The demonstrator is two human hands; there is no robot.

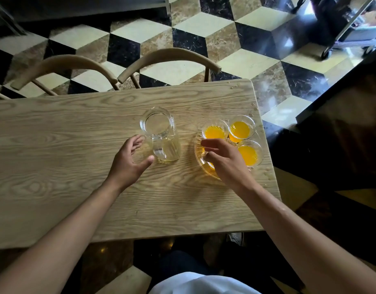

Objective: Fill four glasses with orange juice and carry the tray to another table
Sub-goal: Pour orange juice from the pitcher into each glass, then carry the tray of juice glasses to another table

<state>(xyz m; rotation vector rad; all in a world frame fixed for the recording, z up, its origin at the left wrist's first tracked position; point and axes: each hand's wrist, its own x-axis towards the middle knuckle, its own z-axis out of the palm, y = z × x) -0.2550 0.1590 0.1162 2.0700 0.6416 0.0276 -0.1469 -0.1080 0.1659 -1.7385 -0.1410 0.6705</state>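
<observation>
Two bentwood chairs (66,68) stood tucked in at the far side of the wooden table (55,166). Your left hand (129,160) hovered with fingers spread and loosely curled, just beside the handle of the glass pitcher (160,136), not touching it as far as could be seen. The pitcher stood upright, nearly drained, only a pale trace at its bottom. To its right sat the clear glass tray (198,153) near the table's right end, carrying four glasses (239,130) of orange juice. Your right hand (223,160) hung over the nearest glass, hiding most of it; whether the fingers gripped its rim, you could not tell.
</observation>
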